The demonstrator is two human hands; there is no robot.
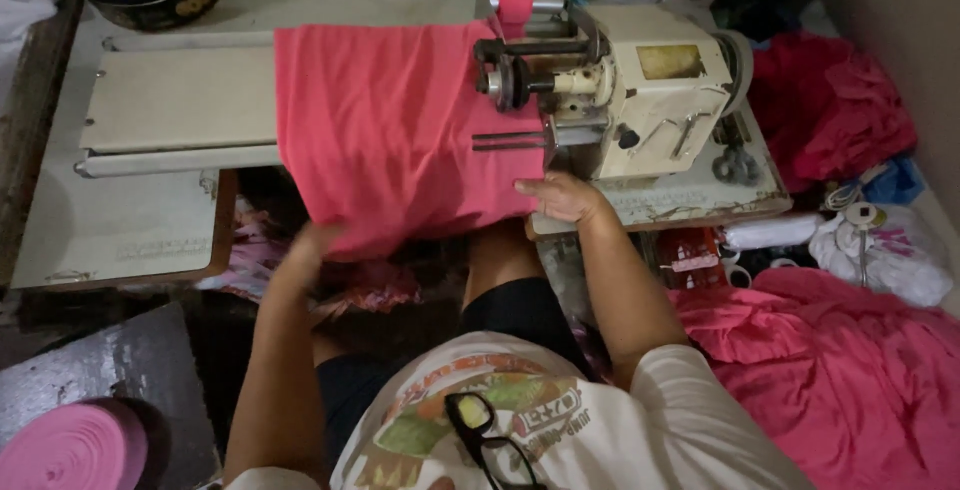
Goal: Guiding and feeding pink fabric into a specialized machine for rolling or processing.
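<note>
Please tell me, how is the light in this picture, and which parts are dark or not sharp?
Head view: light falls brightest on the pink cloth and cream sewing machine; the space under the table is in deep shadow; the left hand is dim and slightly soft, the right hand clearer; no strong glare.

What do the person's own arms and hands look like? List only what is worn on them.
Both arms are bare from the upper arm down. Short white sleeves of a printed T-shirt cover only the tops. The left hand and right hand are bare: no gloves, and no watch, ring or bracelet shows.
</note>
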